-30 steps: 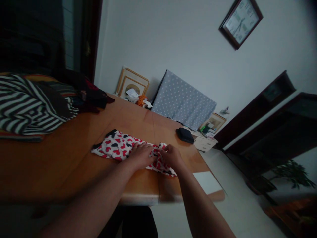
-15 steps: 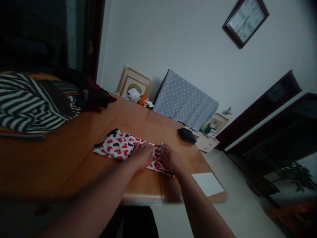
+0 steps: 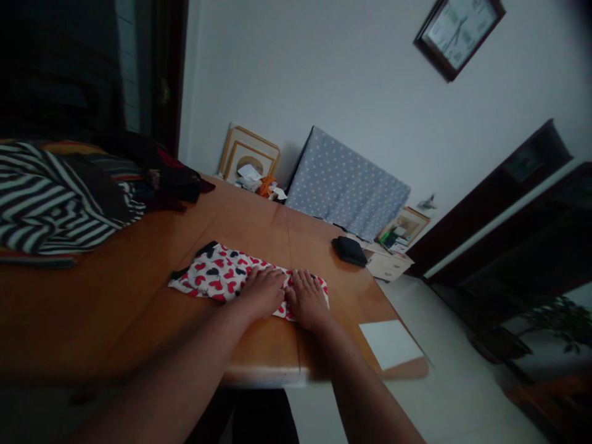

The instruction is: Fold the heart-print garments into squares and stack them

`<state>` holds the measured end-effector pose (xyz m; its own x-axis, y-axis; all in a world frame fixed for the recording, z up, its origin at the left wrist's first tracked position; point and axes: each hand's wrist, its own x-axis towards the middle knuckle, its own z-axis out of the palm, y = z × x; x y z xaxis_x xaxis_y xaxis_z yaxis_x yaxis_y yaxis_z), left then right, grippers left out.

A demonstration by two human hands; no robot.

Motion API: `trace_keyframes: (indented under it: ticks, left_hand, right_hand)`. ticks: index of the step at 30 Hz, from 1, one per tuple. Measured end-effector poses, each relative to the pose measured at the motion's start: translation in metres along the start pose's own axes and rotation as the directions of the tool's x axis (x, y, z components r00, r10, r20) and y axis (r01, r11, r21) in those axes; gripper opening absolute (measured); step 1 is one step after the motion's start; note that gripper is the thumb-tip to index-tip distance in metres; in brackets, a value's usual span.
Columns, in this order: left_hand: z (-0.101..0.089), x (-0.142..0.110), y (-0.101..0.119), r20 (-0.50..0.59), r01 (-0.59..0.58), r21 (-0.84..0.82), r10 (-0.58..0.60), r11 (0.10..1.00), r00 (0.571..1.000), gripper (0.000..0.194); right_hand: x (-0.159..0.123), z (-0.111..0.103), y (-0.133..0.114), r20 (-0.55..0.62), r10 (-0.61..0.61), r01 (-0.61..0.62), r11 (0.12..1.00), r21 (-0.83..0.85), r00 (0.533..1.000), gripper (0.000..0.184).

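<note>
A white garment (image 3: 215, 274) printed with red and black hearts lies as a flat, folded strip on the wooden table (image 3: 250, 216). Black trim shows at its left end. My left hand (image 3: 264, 291) rests palm down on its middle, fingers stretched out. Just to the right, my right hand (image 3: 308, 299) lies flat on the garment's right part, fingers spread and pointing away from me. Both palms hide the cloth under them. The two hands nearly touch.
Piled clothes with a black-and-white striped piece (image 3: 55, 203) lie at the table's left. A black pouch-like item (image 3: 349, 251) sits near the right edge, and a white sheet (image 3: 391, 342) at the front right corner. A polka-dot cloth cover (image 3: 346, 179) stands behind the table.
My right hand has flattened and spread its fingers on the garment's right end, which now lies smoother and squarer. My left hand has stayed on the middle. The view has shifted slightly.
</note>
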<state>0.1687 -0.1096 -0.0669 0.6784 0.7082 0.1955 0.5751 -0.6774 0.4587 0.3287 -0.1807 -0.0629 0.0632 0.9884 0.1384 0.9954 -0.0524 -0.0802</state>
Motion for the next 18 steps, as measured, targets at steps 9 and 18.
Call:
trace_keyframes:
  ticks: [9, 18]
  left_hand:
    - [-0.005, 0.002, -0.006, -0.006, -0.027, -0.059, 0.027, 0.998, 1.000, 0.051]
    - [-0.002, 0.013, -0.015, -0.155, 0.037, -0.334, -0.093, 0.942, 0.984, 0.047]
  right_hand:
    - [-0.015, -0.034, 0.054, -0.193, 0.510, -0.174, 0.585, 0.792, 0.838, 0.053]
    - [-0.037, -0.025, 0.072, 0.162, 0.627, -0.534, 0.466, 0.706, 0.762, 0.033]
